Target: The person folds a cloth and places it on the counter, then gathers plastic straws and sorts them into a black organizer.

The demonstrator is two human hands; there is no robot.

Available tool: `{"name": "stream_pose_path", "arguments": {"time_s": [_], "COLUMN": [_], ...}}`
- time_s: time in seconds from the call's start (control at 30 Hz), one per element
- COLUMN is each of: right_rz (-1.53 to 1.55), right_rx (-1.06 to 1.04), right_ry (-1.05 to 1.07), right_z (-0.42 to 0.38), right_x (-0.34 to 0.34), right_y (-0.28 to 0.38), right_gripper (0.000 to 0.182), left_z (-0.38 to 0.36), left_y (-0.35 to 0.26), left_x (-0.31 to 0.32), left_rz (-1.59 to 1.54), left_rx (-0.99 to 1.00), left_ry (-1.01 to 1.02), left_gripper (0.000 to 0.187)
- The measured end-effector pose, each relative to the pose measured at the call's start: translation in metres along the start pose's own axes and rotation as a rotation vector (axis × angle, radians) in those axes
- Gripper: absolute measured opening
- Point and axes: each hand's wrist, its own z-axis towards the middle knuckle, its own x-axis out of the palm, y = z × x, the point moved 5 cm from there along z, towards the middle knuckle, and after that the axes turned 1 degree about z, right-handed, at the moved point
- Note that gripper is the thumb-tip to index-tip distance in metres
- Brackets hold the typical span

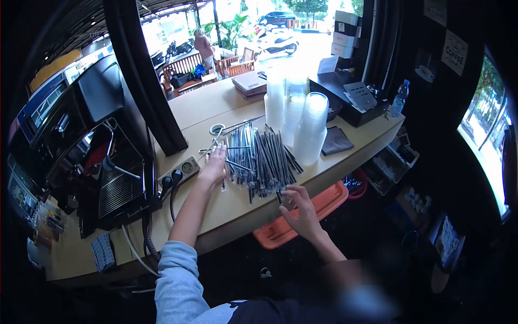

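Loosely heaped, the individually wrapped black straws (264, 162) lie in a thick, glinting bundle on the wooden counter (213, 210), just beside the stacked clear plastic cups (310, 129), with several strays slanting across its left side. At that side the left hand (213, 168) reaches in, fingers close together, though whether they grip a straw cannot be told. Near the bundle's lower right end, the right hand (303, 213) hovers half open, thumb apart from its curved fingers.

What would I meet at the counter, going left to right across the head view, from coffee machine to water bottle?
Coffee machine, power strip, left hand, dark straws, right hand, dark flat item, water bottle.
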Motion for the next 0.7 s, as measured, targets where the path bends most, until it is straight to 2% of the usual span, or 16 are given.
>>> {"name": "stream_pose_path", "arguments": {"time_s": [0.07,0.1,0.13,0.2,0.23,0.33,0.37,0.47,0.63,0.7], "right_rz": [-0.140,-0.179,-0.171,-0.235,-0.188,-0.055,-0.057,-0.002,0.054,0.040], "right_rx": [-0.035,-0.006,-0.011,-0.102,-0.091,-0.012,-0.098,-0.191,-0.182,-0.098], "right_ry": [0.080,0.196,0.202,0.290,0.311,0.386,0.364,0.430,0.511,0.577], "right_z": [0.022,0.030,0.037,0.045,0.050,0.065,0.071,0.086,0.098,0.099], "right_x": [0.007,0.009,0.011,0.021,0.022,0.021,0.019,0.019,0.016,0.015], "right_y": [-0.004,-0.005,-0.013,-0.029,-0.035,-0.048,-0.050,-0.065,-0.068,-0.068], "right_gripper": [0.044,0.051,0.051,0.051,0.045,0.039,0.036,0.034,0.032,0.034], "left_z": [0.018,0.021,0.024,0.028,0.029,0.028,0.028,0.034,0.038,0.036], "left_y": [0.012,0.009,0.005,-0.004,-0.001,-0.006,-0.007,-0.009,-0.007,-0.005], "left_x": [0.015,0.008,-0.001,-0.007,-0.004,-0.005,-0.005,-0.006,-0.014,-0.020], "left_rz": [0.010,0.024,0.029,0.078,0.063,0.023,0.031,0.005,0.028,-0.004], "left_rx": [-0.004,-0.008,-0.018,0.023,0.053,0.042,0.076,0.071,0.034,0.007], "left_ry": [0.150,0.112,0.113,0.215,0.095,0.087,0.039,0.086,0.051,0.013], "left_gripper": [0.066,0.061,0.061,0.048,0.034,0.029,0.023,0.020,0.015,0.014]}}
